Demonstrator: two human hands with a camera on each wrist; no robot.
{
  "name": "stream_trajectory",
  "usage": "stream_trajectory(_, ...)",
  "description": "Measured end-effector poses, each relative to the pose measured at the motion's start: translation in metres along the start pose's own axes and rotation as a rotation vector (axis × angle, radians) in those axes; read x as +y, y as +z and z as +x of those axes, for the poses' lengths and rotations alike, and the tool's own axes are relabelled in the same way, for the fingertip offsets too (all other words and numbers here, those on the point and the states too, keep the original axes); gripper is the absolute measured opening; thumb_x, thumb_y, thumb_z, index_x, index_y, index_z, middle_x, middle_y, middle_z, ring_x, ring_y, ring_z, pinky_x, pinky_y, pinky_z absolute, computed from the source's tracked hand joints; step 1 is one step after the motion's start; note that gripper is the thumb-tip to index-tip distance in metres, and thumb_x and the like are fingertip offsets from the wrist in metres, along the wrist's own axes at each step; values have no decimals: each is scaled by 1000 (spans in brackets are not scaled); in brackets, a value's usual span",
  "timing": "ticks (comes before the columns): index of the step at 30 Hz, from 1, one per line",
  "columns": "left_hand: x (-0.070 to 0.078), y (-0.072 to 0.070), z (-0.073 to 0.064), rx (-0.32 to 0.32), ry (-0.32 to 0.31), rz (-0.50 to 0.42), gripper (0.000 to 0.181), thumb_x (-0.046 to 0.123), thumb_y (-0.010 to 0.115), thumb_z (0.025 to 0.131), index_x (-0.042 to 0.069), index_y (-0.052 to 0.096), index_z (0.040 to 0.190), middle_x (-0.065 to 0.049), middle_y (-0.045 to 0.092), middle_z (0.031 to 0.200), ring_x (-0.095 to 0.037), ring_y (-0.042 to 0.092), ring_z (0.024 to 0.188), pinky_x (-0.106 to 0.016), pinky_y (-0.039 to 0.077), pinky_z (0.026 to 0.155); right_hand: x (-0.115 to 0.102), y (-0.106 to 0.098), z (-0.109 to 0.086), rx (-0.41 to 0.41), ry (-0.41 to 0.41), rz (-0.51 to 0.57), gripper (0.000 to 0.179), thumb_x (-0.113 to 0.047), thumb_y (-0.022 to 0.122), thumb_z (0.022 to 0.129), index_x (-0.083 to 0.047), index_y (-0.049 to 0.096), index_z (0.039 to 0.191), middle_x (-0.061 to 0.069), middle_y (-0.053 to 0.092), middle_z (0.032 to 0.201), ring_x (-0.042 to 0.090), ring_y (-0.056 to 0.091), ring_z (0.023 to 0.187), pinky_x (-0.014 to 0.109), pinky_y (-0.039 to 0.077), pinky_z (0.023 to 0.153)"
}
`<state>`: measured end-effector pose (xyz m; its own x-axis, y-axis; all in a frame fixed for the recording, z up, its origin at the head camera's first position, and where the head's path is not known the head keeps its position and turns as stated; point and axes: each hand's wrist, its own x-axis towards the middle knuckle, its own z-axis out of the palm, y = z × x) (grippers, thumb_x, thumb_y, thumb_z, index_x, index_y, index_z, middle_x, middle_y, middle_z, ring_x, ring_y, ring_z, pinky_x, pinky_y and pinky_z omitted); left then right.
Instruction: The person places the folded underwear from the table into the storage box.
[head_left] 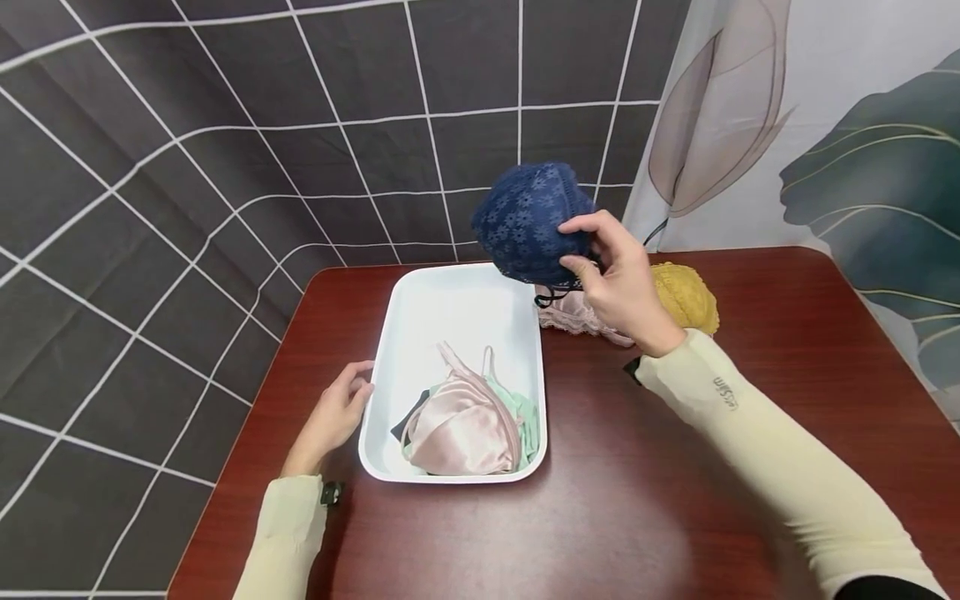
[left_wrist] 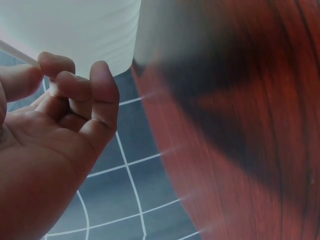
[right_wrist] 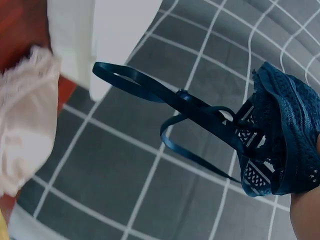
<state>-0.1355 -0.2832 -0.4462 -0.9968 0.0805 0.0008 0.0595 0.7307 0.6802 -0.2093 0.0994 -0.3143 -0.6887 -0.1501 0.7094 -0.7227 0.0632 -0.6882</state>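
Note:
My right hand (head_left: 626, 279) pinches a navy blue lace bra (head_left: 528, 221) between thumb and fingers, raised above the far right part of a white tray (head_left: 378, 408). In the right wrist view the dark straps of the bra (right_wrist: 287, 135) hang loose beside the hand. At the tray's left side, my left hand (head_left: 341, 412) holds the rim, thumb and fingertips close together there in the left wrist view. Inside the near half of the tray lies a pink satin bra (head_left: 461, 429), over a mint green garment (head_left: 528, 417) and a dark piece (head_left: 408, 421).
Right of the tray, a pale pink lace-edged bra (head_left: 573, 317) and a yellow bra (head_left: 682, 296) lie on the reddish-brown table (head_left: 585, 517). A dark curtain with a white grid (head_left: 360, 83) hangs behind and to the left; a leaf-patterned curtain (head_left: 862, 192) hangs at right.

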Motion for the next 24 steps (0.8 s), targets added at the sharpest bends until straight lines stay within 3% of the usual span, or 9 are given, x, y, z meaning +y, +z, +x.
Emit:
stream_trajectory(6,2,1,-2,4,10,-12,37,5,52,96,2,43,132,-14,63,95,-26,60,84,-46,48,77,10,21,-1,-65,-5,-43,32,22,61,78,8,56,106,16,56,103,20,56,91,26,46,79)
stream_trajectory(13,4,3,-3,12,35,-27,37,4,51,96,2,44,132,-14,63,92,-26,60,82,-45,48,75,54,45,-5,-139,-2,-26,34,14,66,80,-2,60,110,8,56,99,19,42,69,27,35,62)
stream_trajectory(17,4,3,-4,13,33,-23,37,4,51,96,1,43,132,-14,63,92,-26,60,82,-45,48,75,69,59,-7,-228,36,-33,33,9,66,82,-8,61,110,3,57,106,17,49,83,29,40,73)
stream_trajectory(21,5,4,-5,19,28,-18,37,4,51,96,2,44,132,-13,62,91,-25,59,80,-43,48,73,80,70,-11,-335,132,-62,32,6,67,83,-11,59,109,1,56,114,15,51,103,31,43,85)
stream_trajectory(24,6,6,-3,13,21,-22,37,5,51,96,3,44,132,-12,62,90,-24,57,77,-41,47,70,86,73,-16,-395,208,-93,32,5,67,83,-12,58,109,3,56,115,17,51,99,32,44,84)
